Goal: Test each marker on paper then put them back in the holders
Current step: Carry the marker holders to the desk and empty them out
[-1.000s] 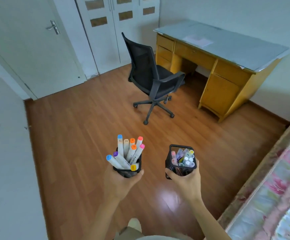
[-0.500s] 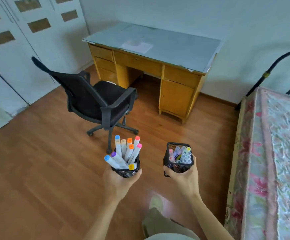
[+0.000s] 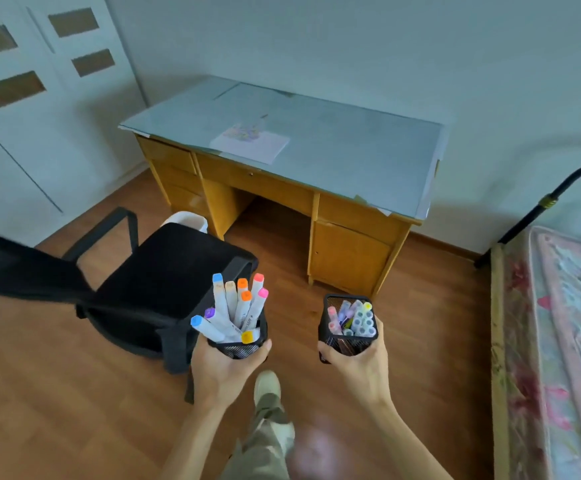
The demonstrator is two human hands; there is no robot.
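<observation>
Head view shows that you have turned and walked in over the last second: the door and wardrobe that filled the left of the picture have slid away, the yellow wooden desk with the grey mat on top (image 3: pixel 316 147) now sits straight ahead and larger, and the black mesh office chair (image 3: pixel 157 282) has come close on your left. That means you are still on the approach; no marker has been tested yet, and the holders have to be set down before any testing starts.

Your left hand (image 3: pixel 225 367) grips the black mesh round holder (image 3: pixel 244 346) from below and behind, thumb up its right side. Tall white markers with coloured caps (image 3: pixel 235 306) fan out of it, blue, purple, orange, pink and yellow caps showing. Your right hand (image 3: pixel 358 367) grips the black mesh square holder (image 3: pixel 349 337) the same way, fingers wrapped round its far side. The shorter pastel markers (image 3: pixel 356 317) sit packed inside it, barely above the rim.

The white sheet of paper with coloured scribbles (image 3: pixel 251 142) lies on the desk top near its front edge, left of centre. It is well apart from both hands, beyond the chair seat and the stretch of wooden floor (image 3: pixel 57 393). To reach it you will likely need to step past the chair's armrest, keeping the left holder upright, since its markers lean loosely.
</observation>
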